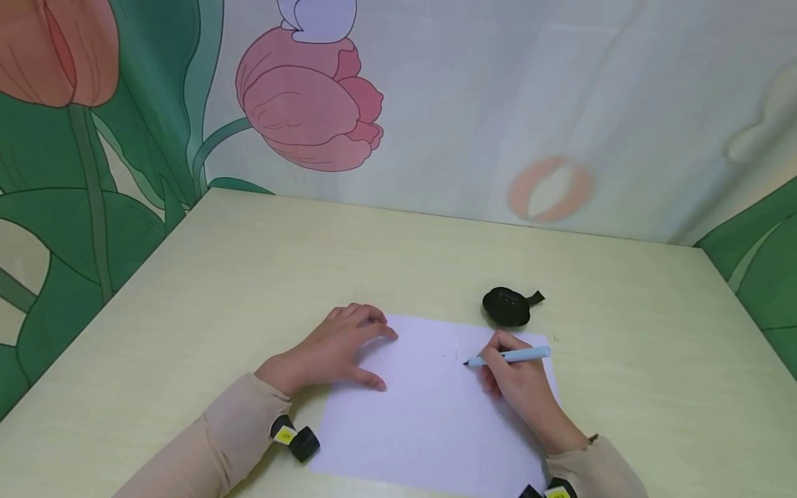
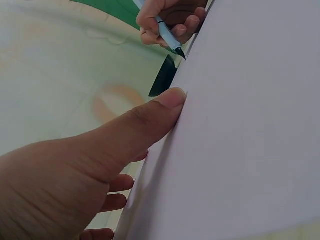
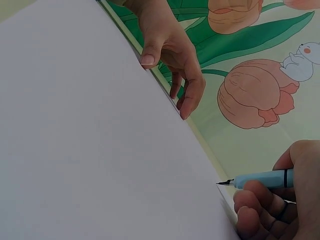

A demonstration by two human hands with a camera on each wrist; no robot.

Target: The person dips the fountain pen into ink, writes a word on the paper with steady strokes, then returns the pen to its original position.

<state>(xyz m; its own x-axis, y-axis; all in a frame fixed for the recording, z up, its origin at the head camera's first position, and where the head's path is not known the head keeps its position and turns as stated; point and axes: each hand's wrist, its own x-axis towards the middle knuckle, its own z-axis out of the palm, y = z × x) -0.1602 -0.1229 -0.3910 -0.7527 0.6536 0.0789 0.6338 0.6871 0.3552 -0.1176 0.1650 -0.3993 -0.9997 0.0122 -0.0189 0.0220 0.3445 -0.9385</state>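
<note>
A sheet of white paper (image 1: 411,429) lies on the table. My right hand (image 1: 519,384) pinches a light blue fountain pen (image 1: 526,354), also seen in the right wrist view as a pen (image 3: 265,179) with a dark, pointed nib. The nib is at the paper's upper right part, beside a few faint, small marks (image 1: 453,355). Whether the nib touches the sheet I cannot tell. At the sheet's upper left edge, my left hand (image 1: 342,346) rests with fingers spread and loosely bent; its thumb (image 2: 150,117) lies on the paper in the left wrist view.
A rounded black object (image 1: 506,307) with a short tab sits just beyond the paper's upper right edge. The pale wooden table (image 1: 187,311) extends to a back curtain (image 1: 448,124) printed with tulips. Each wrist wears a black strap with a small device (image 1: 304,444).
</note>
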